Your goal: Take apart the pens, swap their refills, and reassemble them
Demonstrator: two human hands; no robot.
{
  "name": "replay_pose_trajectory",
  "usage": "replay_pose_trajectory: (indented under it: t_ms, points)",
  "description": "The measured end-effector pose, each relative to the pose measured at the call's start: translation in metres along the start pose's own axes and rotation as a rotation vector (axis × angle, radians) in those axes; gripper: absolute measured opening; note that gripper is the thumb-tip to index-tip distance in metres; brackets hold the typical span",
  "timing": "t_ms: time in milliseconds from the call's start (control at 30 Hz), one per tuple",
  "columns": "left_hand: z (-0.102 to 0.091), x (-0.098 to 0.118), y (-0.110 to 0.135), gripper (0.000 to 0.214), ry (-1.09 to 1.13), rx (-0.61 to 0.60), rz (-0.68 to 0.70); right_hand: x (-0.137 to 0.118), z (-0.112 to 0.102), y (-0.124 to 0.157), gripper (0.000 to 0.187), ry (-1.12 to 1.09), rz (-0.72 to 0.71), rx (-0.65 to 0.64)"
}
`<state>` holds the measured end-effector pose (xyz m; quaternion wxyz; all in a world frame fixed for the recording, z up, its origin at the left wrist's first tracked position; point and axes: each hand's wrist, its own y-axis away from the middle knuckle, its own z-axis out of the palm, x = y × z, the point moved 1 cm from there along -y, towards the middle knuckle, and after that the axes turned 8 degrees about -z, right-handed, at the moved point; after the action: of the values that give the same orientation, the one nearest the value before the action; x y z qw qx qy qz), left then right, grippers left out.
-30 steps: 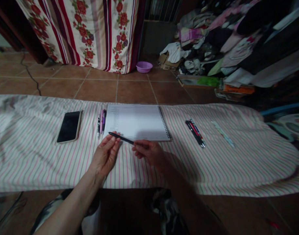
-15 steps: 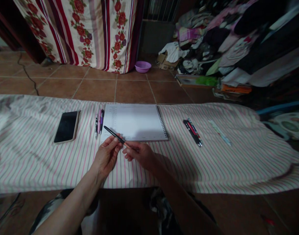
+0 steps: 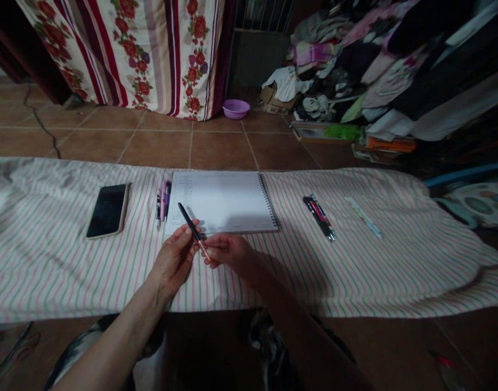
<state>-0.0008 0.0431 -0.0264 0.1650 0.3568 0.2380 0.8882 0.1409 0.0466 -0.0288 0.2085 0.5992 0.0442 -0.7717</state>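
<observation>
My left hand and my right hand meet over the striped cloth, both closed on a slim black pen. The left fingers pinch its middle, the right fingers pinch its lower tip. The pen points up and left, over the near edge of an open spiral notebook. Left of the notebook lie three pens side by side. A dark phone lies further left.
Several pens and a pale ruler lie right of the notebook. Beyond the cloth is a brown tiled floor with a purple bowl, a floral curtain and a pile of clothes at the back right.
The pen has swung from nearly level to steeply tilted, tip end toward me. My right hand has slid left along it, closer to my left hand.
</observation>
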Motion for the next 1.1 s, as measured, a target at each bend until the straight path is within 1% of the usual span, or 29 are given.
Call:
replay_pose_trajectory:
  t_ms: [167,367,600,900,1100]
  points:
    - [0.0,-0.001,0.002,0.022,-0.051,-0.018,0.0,0.0,0.001,0.001,0.027,0.028,0.007,0.024]
    - [0.001,-0.001,0.004,0.023,-0.093,-0.031,-0.004,0.004,-0.001,0.001,0.024,0.092,-0.02,-0.021]
    - [0.0,-0.003,0.007,0.03,-0.11,-0.101,-0.01,0.009,-0.003,0.0,0.023,0.106,-0.024,-0.049]
    - [-0.001,-0.002,0.007,0.029,-0.113,-0.088,-0.009,0.009,-0.007,0.001,0.022,0.094,-0.046,-0.103]
    - [-0.002,-0.001,0.006,0.025,-0.076,-0.028,-0.003,0.011,-0.009,0.0,0.021,0.057,-0.085,-0.164]
